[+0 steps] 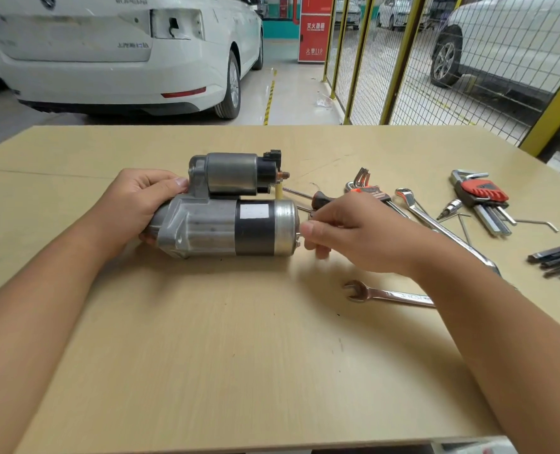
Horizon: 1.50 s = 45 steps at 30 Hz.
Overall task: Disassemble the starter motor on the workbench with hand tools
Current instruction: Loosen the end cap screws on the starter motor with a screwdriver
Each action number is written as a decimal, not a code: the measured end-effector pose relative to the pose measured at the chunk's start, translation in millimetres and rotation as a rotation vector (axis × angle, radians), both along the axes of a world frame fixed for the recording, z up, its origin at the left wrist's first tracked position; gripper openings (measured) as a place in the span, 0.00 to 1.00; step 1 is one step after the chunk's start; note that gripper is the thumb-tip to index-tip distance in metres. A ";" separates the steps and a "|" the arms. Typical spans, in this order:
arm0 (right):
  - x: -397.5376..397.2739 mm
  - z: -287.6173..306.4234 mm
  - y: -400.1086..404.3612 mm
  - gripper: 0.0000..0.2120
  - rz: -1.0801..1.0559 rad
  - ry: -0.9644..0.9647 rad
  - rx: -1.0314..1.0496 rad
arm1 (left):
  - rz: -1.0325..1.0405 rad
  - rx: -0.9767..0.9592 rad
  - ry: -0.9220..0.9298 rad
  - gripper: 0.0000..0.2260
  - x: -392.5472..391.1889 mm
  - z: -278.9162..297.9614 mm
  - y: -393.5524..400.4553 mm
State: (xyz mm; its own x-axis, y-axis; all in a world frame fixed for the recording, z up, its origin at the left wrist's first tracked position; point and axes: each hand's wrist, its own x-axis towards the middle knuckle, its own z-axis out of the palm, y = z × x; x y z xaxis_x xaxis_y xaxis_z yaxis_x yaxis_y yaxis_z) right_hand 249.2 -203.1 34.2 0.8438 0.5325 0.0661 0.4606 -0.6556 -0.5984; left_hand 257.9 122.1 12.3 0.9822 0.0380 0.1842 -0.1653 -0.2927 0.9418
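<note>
The starter motor [226, 221] lies on its side in the middle of the wooden workbench [206, 355], its solenoid [236, 173] on the far side. My left hand [141, 204] grips the nose housing at the motor's left end. My right hand [347, 234] is at the silver rear cap, thumb and fingers pinching a small bolt head [298, 236] that sticks out of the cap. A screwdriver [317, 196] lies just behind that hand.
An open-end wrench [386, 293] lies near my right forearm. A long ring spanner [435, 221], two hex key sets [481, 194] [367, 186] and dark bits [557, 257] crowd the right side. A white car and a wire fence stand beyond the bench.
</note>
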 end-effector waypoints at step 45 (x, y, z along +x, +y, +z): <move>-1.3 3.6 -4.9 0.10 -0.012 -0.083 0.062 | -0.051 0.030 0.045 0.23 4.2 -4.5 -2.3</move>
State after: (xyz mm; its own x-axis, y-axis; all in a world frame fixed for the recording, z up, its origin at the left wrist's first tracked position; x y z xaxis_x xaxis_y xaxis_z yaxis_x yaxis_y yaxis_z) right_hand 247.9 -208.1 37.8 0.8401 0.5156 0.1687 0.5031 -0.6242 -0.5977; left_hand 262.1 119.8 7.9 0.9899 -0.0174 0.1406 -0.1389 -0.3127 0.9396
